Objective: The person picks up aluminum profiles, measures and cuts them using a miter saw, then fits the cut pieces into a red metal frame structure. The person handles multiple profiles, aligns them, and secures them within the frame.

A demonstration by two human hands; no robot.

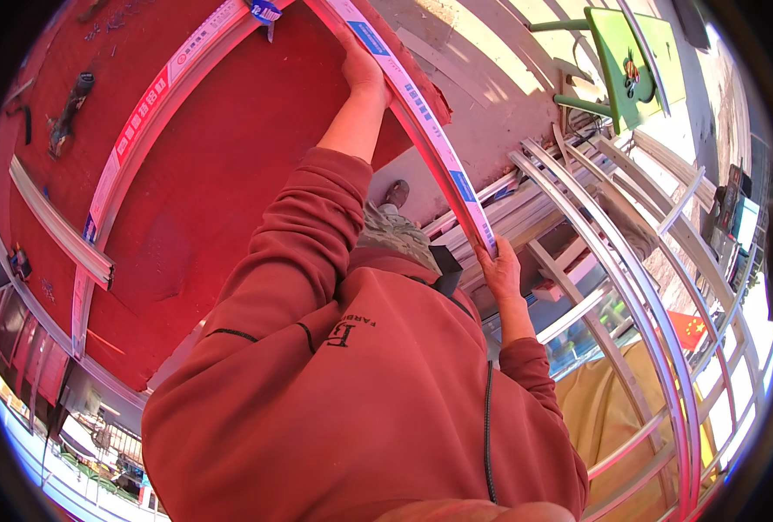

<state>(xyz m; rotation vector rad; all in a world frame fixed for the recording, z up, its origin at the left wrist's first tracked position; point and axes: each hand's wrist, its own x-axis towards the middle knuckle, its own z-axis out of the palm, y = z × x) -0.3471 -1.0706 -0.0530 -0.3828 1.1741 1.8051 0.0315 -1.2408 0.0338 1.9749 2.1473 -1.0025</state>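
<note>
A long metal profile with white and pink printed film and blue patches [417,113] runs slantwise in front of me. My left hand [363,70] is closed around its edge toward the far end, the fingers partly hidden. My right hand [501,268] grips the near right end, which sticks out past the table edge. Another film-covered profile [134,148] lies on the red-covered table [256,157] to the left, its far end near the held one. A blue piece of tape or label [265,11] hangs there; whether the two profiles are joined I cannot tell.
On the table's left lie a dark power tool [70,113] and a short grooved profile [60,222]. Curved-looking metal frames [612,252] stand at right beside stacked profiles [482,217]. A green stool [634,70] holding scissors [632,76] is at the far right.
</note>
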